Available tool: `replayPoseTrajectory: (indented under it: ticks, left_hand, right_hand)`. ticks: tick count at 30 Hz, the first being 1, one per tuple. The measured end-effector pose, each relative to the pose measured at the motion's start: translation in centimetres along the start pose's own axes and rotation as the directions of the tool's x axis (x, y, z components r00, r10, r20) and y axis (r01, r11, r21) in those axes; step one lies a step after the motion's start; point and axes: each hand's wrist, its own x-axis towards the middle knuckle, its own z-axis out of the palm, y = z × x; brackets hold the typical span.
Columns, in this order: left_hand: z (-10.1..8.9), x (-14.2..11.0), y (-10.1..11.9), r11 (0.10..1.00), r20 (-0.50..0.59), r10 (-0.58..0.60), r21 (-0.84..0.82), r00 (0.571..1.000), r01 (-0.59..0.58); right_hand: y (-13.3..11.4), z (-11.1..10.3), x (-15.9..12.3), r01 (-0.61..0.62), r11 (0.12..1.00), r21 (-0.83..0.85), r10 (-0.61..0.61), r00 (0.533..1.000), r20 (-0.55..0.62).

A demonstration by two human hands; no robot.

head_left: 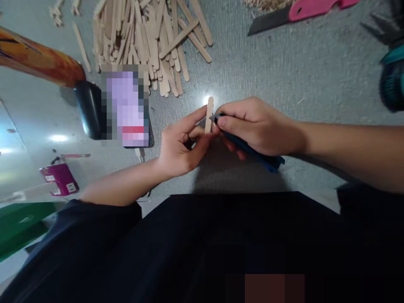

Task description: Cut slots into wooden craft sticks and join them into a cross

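My left hand [180,145] pinches a pale wooden craft stick [209,111] upright between thumb and fingers. My right hand [257,126] is closed round a blue-handled utility knife [268,162], whose tip touches the stick's right edge near the middle. The knife's handle sticks out behind my palm toward the lower right. Both hands hover over a grey textured mat [284,67].
A heap of wooden sticks [151,38] lies at the upper middle. A phone [128,109] and a black object [90,109] sit left of my hands. A pink-handled cutter [293,12] lies at the top right, a teal tool [393,82] at the right edge, a magenta box [59,179] at the left.
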Motion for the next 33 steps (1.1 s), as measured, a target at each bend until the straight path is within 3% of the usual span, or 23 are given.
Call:
replayPoseTrajectory:
  ticks: [7,13,25,33]
  left_hand:
    - [0.61,-0.02,0.57,0.992,0.022,0.032,-0.119,0.999,-0.03]
    - [0.4,0.39,0.3,0.994,-0.008,-0.004,-0.112,1.0,0.003]
    - [0.49,0.62,-0.12,0.971,0.058,0.149,-0.198,0.987,-0.134]
    - [0.89,0.43,0.2,0.973,0.024,0.031,-0.229,0.999,-0.025]
  right_hand:
    - [-0.43,-0.09,-0.03,0.006,0.993,0.118,0.001,0.998,-0.058]
    - [-0.64,0.12,-0.08,-0.022,0.998,0.052,0.025,0.997,-0.072]
    - [-0.47,0.09,0.0,0.048,0.995,-0.093,-0.048,0.999,0.002]
    - [-0.07,0.03,-0.12,0.069,0.996,-0.048,-0.071,0.997,-0.044]
